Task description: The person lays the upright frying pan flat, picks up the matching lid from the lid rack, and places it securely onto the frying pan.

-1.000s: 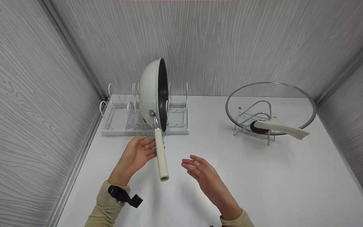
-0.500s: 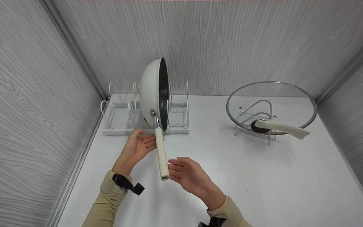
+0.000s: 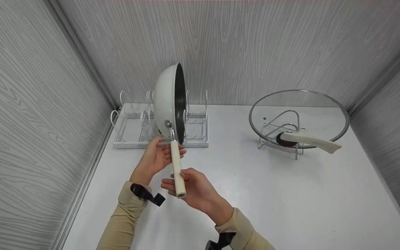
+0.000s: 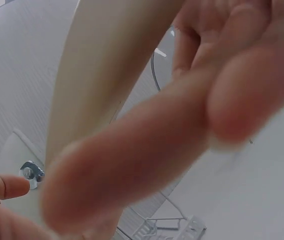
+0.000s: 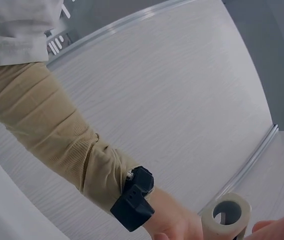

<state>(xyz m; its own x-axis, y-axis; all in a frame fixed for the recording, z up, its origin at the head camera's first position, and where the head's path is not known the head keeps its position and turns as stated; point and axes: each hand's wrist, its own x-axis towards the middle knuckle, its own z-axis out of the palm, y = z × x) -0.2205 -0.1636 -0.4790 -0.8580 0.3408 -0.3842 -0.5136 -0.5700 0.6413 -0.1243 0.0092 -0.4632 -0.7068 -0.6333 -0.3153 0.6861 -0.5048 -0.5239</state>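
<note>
A white wok [image 3: 165, 100] with a dark inside stands on its edge in a white wire rack [image 3: 127, 144]. Its cream handle [image 3: 177, 166] points toward me. My left hand [image 3: 155, 158] lies beneath the handle's upper end, palm up, with fingertips showing past its right side. Lower down, my right hand [image 3: 200, 191] is at the handle's end, its thumb by the right side and its fingers extended behind to the left. In the left wrist view, straight right-hand fingers [image 4: 131, 155] cross the foreground beside the handle. The right wrist view shows the handle's hollow end [image 5: 227, 217].
To the right, a glass lid [image 3: 321, 111] with a metal rim leans on a small wire stand [image 3: 297, 152]. A cream long-handled utensil [image 3: 311, 140] overlaps the lid. Grey wood-grain walls [image 3: 227, 52] enclose the white table [image 3: 307, 201] at the back and sides.
My right hand has moved left to the handle's end, with its fingers now behind it. My left hand has slid slightly up and right beneath the handle. The wok and lid have stayed put.
</note>
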